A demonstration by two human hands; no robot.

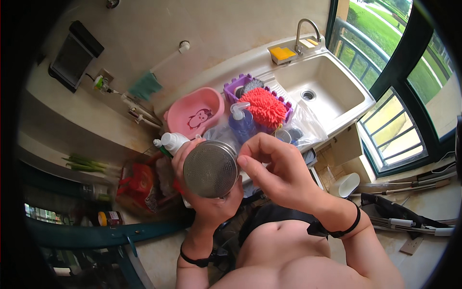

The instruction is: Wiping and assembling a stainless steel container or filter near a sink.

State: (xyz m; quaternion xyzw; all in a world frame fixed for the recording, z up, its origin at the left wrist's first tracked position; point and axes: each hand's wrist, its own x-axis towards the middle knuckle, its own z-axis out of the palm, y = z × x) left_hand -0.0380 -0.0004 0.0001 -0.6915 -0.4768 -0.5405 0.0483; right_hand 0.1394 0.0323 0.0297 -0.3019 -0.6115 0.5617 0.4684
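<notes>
A round metal container (211,169) with a dull grey, finely speckled face, like a perforated lid, is held up in front of me. My left hand (216,204) wraps round it from below and the left, its fingers partly hidden behind it. My right hand (279,168) is at the right edge of the metal rim, with thumb and forefinger pinched close together. Whatever may be between those fingertips is too small to make out. Just behind the container are a white-capped bottle (173,142) and a blue pump bottle (242,126).
A pink basin (196,110), a purple basket (233,86) and a red microfibre mitt (263,107) sit left of the white sink (327,79). Clear plastic (308,123) lies by the sink's front. Red bags (139,185) stand at the left, a white bin (345,185) at the right.
</notes>
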